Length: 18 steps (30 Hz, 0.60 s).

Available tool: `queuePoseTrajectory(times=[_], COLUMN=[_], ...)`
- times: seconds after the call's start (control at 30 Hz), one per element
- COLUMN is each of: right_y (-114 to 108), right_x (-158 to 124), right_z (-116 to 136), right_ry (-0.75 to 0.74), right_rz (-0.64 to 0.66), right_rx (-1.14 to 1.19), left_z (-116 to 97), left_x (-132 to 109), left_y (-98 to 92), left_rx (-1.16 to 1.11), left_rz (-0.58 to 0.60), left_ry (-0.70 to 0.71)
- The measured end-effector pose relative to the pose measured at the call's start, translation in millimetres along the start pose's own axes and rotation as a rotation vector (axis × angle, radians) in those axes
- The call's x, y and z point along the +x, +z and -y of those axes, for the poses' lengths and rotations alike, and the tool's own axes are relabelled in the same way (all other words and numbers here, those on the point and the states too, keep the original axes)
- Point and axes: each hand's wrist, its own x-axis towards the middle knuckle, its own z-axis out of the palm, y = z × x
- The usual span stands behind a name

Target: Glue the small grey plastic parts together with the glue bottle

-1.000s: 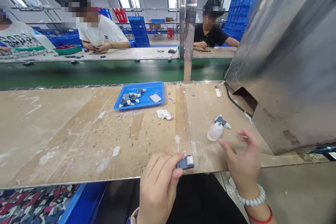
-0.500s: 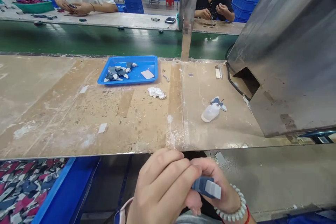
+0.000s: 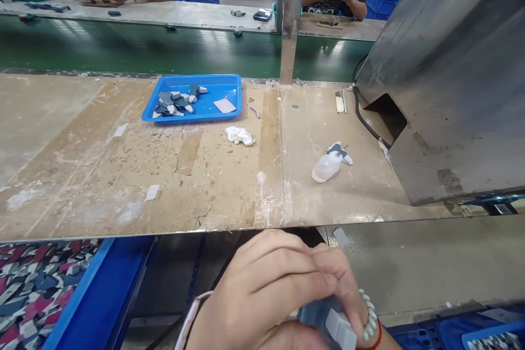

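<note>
Below the table's front edge, both hands are closed together around a small dark blue-grey piece with a light grey block-like end [image 3: 341,329]. My left hand [image 3: 262,290] wraps over its top and hides much of it. From the right, my right hand [image 3: 342,273] grips the same piece, its fingers partly behind the left ones. On the table ahead lies a translucent white squeeze bottle [image 3: 326,168] with a thin dark tip. Its narrow end overlaps a similar blue-grey and light grey piece [image 3: 346,157].
A blue tray [image 3: 221,116] holds several similar pieces and a pale card. Nearby lies crumpled white material [image 3: 240,135]. At right stands a metal housing [image 3: 451,93]; a metal post [image 3: 290,38] rises mid-table. A bin [image 3: 92,290] of pieces sits lower left. Two people work across the green belt [image 3: 143,46].
My left hand has slid right and now covers more of the piece, which sits lower in view. The camera has tipped slightly downward. Across the belt, both people's hands have shifted.
</note>
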Motion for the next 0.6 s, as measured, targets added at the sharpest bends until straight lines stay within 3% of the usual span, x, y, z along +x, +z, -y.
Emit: queuePoseTrajectory(times=[0.2,0.6], right_y=[5,-4], right_x=[-3,-5], right_z=[-2,6], right_ry=[0.014,0.083], right_rz=[0.021,0.170], right_rx=[0.091,-0.034], left_z=[-4,-12], left_x=[-1,-12], left_y=[1.7,10.5], left_rx=[-0.215,-0.171], left_rz=[0.028,-0.011], left_ry=[-0.051,-0.090])
